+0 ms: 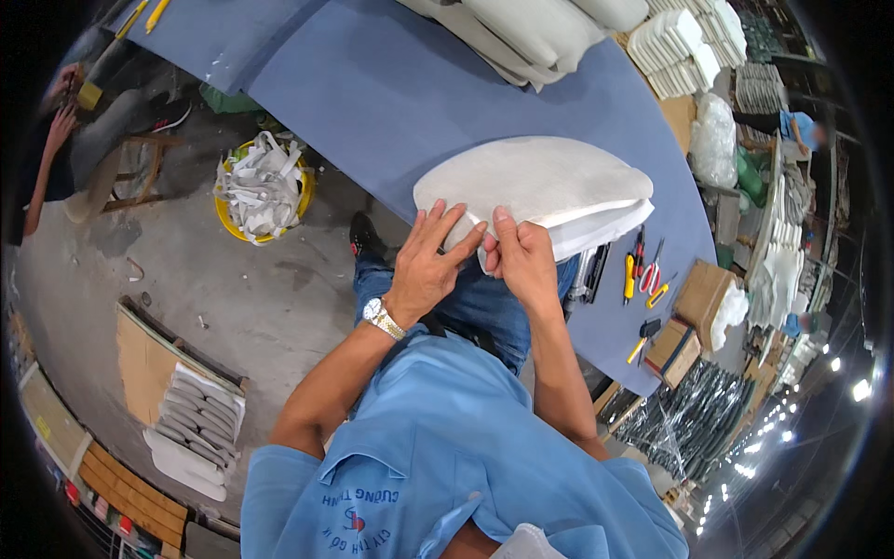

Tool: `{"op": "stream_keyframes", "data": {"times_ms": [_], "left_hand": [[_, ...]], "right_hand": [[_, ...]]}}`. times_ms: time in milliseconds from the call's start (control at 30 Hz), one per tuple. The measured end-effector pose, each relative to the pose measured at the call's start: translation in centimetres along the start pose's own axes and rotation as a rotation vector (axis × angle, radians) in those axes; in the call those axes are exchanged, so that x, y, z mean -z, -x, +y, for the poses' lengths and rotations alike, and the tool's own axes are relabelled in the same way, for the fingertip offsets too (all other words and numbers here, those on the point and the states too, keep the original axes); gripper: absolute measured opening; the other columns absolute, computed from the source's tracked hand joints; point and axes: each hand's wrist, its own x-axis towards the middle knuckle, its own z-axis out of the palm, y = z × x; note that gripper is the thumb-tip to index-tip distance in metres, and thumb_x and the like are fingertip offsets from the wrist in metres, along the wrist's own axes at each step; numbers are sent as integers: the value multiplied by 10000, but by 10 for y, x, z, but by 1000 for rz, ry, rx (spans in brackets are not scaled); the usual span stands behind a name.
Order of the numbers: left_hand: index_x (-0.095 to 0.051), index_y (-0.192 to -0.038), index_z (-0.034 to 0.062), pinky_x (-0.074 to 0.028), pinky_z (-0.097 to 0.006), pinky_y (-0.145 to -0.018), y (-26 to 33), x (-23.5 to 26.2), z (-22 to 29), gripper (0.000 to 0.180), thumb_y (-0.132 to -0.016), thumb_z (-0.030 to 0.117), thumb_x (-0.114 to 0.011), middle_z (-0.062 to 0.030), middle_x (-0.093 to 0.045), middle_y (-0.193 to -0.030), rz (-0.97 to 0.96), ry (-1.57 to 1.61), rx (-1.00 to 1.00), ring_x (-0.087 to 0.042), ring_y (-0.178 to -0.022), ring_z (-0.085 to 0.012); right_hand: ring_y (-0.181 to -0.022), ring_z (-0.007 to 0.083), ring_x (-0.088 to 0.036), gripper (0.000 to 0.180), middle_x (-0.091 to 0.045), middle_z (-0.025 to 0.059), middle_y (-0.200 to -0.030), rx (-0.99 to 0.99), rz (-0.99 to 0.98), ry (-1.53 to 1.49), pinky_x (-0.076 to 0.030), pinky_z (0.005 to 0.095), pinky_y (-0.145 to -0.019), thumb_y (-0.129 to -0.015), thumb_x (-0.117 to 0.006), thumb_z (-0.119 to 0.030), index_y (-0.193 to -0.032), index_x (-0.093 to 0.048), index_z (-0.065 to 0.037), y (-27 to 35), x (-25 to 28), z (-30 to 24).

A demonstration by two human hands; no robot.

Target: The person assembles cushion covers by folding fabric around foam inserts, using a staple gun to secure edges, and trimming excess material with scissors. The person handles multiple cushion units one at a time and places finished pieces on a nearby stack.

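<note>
A light grey, fabric-covered cushion (540, 172) with a rounded outline lies at the near edge of the blue-grey table (372, 112), partly overhanging it. Along its right side a gap shows between the grey top and a white layer (596, 233) beneath. My left hand (428, 256), with a watch on the wrist, has its fingers over the cushion's near edge and its thumb pressed there. Close beside it, my right hand (521, 256) is closed on the same edge, thumb on top. What exactly lies between the fingertips is too small to make out.
Yellow-handled tools (629, 278) and red-handled scissors (650, 278) lie on the table at right, near cardboard boxes (703, 293). More grey cushions (531, 37) are piled at the far edge. A yellow basket of scraps (264, 191) stands on the floor. Another person (56, 140) sits at far left.
</note>
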Motion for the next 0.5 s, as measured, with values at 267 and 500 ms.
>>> {"op": "stream_keyframes", "data": {"times_ms": [267, 500], "left_hand": [[-734, -1238, 177, -460, -518, -1134, -2, -3, -4, 534, -756, -50, -697, -167, -550, -1491, 47, -47, 4, -517, -1385, -409], [-690, -1232, 106, -461, -513, -1135, -11, -5, -7, 536, -729, -70, -748, -166, -579, -1467, 152, 132, 40, -543, -1365, -396]], "right_hand": [[-445, 95, -525, 579, -576, 45, -525, 32, -49, 24, -405, 249, -432, -1070, -547, -446, -686, -629, -22, -10, -2, -7], [-490, 149, -598, 615, -601, 82, -513, 128, 2, 130, -456, 317, -495, -1063, -546, -448, -654, -650, 0, -7, -2, 12]]}}
